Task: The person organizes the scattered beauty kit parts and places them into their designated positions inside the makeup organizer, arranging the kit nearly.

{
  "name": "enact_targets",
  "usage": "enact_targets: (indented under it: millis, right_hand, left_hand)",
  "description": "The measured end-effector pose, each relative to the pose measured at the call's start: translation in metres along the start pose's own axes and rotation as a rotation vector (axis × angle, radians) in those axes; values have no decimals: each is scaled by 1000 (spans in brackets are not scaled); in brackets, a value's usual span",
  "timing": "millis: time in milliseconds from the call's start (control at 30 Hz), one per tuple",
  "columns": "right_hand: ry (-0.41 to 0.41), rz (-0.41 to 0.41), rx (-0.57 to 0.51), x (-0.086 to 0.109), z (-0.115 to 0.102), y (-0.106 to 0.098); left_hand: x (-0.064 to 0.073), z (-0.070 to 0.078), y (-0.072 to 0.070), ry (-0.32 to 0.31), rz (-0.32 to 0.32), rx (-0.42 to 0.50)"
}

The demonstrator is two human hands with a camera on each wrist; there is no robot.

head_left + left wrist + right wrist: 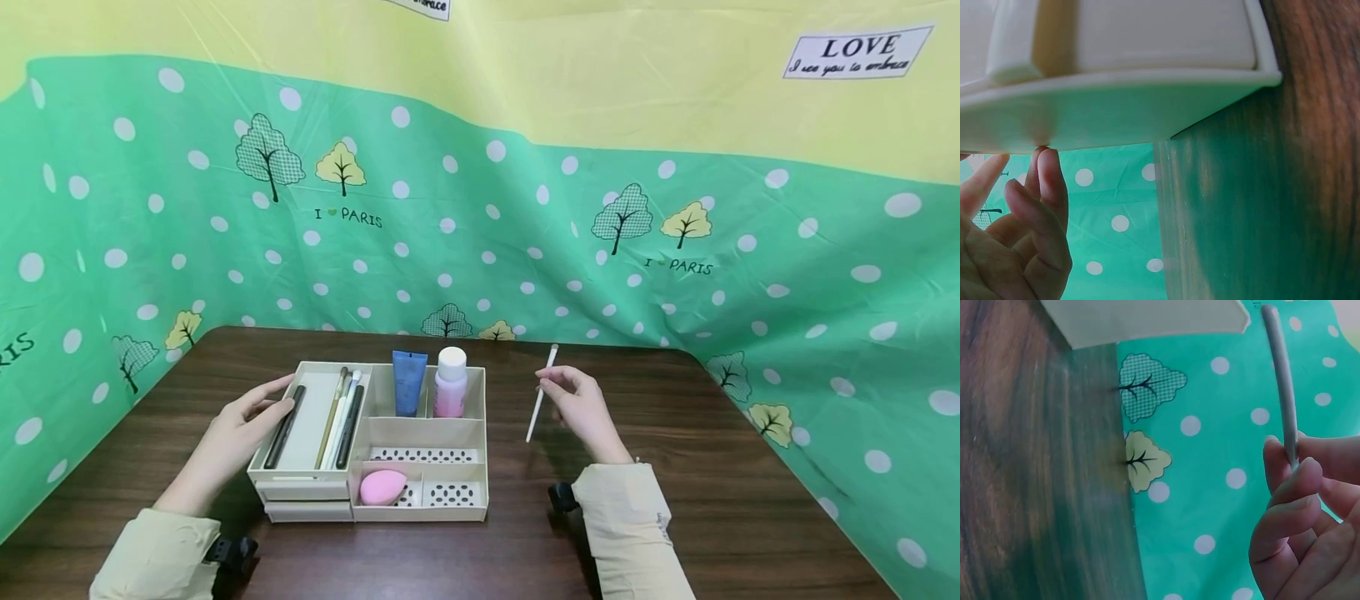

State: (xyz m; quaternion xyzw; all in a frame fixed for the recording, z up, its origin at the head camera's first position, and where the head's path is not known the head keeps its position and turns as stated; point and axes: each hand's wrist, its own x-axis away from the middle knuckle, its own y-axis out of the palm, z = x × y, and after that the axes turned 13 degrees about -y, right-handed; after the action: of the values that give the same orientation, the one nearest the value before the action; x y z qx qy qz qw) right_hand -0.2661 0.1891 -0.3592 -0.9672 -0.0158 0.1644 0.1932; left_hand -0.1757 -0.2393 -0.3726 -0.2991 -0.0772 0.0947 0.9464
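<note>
A cream organizer box (pixel 420 429) sits on the table. My left hand (pixel 236 437) holds its left side; in the left wrist view, fingertips (pixel 1047 164) meet the outer wall, and the head view has the thumb over the rim by a black brush (pixel 285 427). Several slim brushes (pixel 342 421) lie in the same left compartment. To the right of the box, my right hand (pixel 585 408) pinches a thin white makeup brush (pixel 535 414) between thumb and fingers, raised and tilted. Its lighter tip points up and away in the head view.
In the box's back compartments stand a blue tube (pixel 408 383) and a pink bottle with a white cap (pixel 451 383). A pink makeup sponge (pixel 382 487) lies in a front one. The brown table (pixel 712 483) ends at a green dotted curtain (pixel 450 250).
</note>
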Motion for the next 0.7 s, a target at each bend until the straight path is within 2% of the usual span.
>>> enact_targets:
  millis: [300, 700]
  right_hand:
    - [4, 30, -47, 2, -13, 4]
    - [-15, 19, -87, 7, -33, 10]
  left_hand:
    - [0, 0, 0, 11, 10, -8]
    - [0, 0, 0, 10, 3, -4]
